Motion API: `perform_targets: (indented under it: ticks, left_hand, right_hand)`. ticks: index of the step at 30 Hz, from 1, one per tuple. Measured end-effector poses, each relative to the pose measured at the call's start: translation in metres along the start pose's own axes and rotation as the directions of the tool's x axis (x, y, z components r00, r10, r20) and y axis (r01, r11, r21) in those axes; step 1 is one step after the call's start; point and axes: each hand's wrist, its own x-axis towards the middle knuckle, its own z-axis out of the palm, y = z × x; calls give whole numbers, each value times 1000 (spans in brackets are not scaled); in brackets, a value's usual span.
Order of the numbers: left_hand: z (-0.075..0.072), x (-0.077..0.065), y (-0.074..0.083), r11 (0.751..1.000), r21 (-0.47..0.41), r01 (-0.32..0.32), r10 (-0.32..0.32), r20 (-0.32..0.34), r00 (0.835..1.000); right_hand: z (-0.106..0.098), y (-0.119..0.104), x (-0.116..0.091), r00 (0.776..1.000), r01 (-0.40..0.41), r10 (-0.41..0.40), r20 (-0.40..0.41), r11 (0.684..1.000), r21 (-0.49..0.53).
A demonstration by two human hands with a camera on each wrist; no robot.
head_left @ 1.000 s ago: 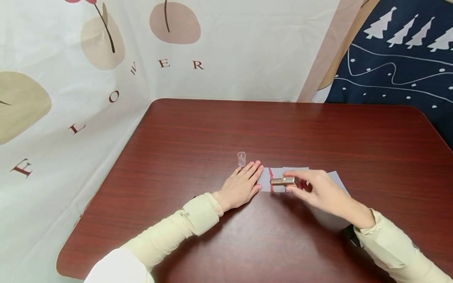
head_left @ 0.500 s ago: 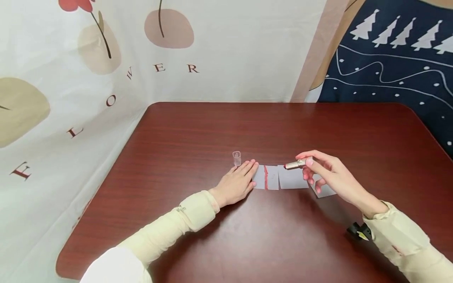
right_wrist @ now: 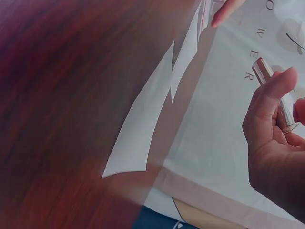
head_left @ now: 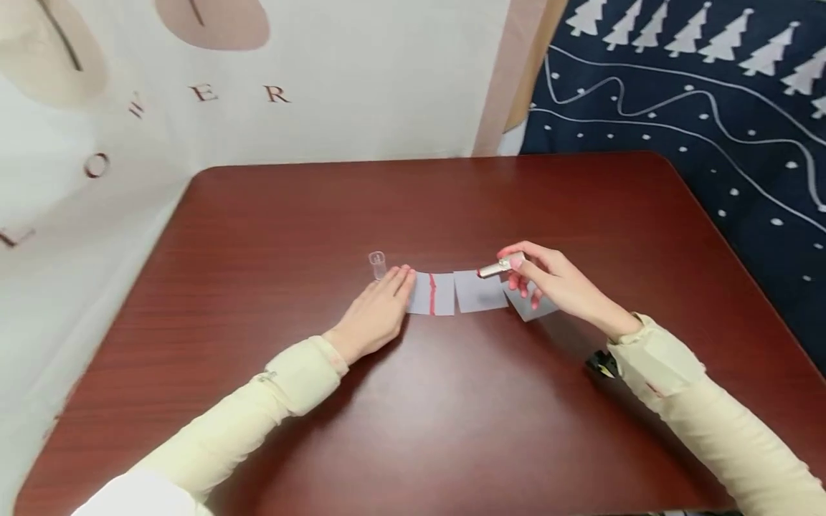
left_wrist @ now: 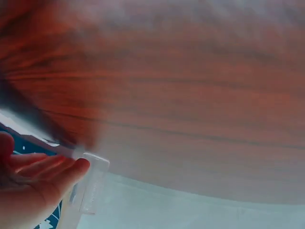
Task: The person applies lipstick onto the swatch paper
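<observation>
My left hand (head_left: 374,315) lies with straight fingers on the left end of a white paper piece (head_left: 442,295), which bears a red streak (head_left: 432,294) from top to bottom. Just beyond those fingers stands a clear cap (head_left: 377,265), seen again beside the fingertips in the left wrist view as a clear cap (left_wrist: 95,186). Between thumb and fingers, my right hand (head_left: 551,283) pinches a metallic lipstick (head_left: 500,266), its red tip pointing left over a second, unmarked paper piece (head_left: 480,295). A third paper piece (head_left: 532,302) lies askew, partly covered by the right hand.
The papers lie in a row on a dark red-brown table (head_left: 310,215). A pale printed cloth (head_left: 361,72) hangs behind its far edge, with a navy tree-patterned cloth (head_left: 677,93) at the right. A black device (head_left: 602,363) sits under the right wrist.
My right hand has lifted the lipstick off the red streak and carried it right, over the second paper. The left hand stays on the first paper. The head view has shifted.
</observation>
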Motion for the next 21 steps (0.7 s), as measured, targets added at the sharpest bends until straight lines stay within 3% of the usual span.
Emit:
perform_targets:
  ticks: [3,6,9,15,21]
  left_hand:
    - [-7,-1,-2,1000,-18,-23,22,-65,998]
    - [-8,6,8,997,-12,-82,80,-116,990]
    - [-10,16,17,996,5,-87,87,-132,987]
    - [-7,37,31,998,52,-20,26,-101,995]
    - [0,47,39,998,55,13,-12,-12,1000]
  right_hand:
    - [0,2,7,1000,10,-10,19,1000,3]
    - [-5,11,7,1000,-9,9,15,1000,0]
    - [-8,19,12,1000,-20,20,-1,1000,-11]
    - [-8,26,19,1000,-20,19,-19,999,-46]
    - [0,31,15,999,-36,35,-13,996,-82]
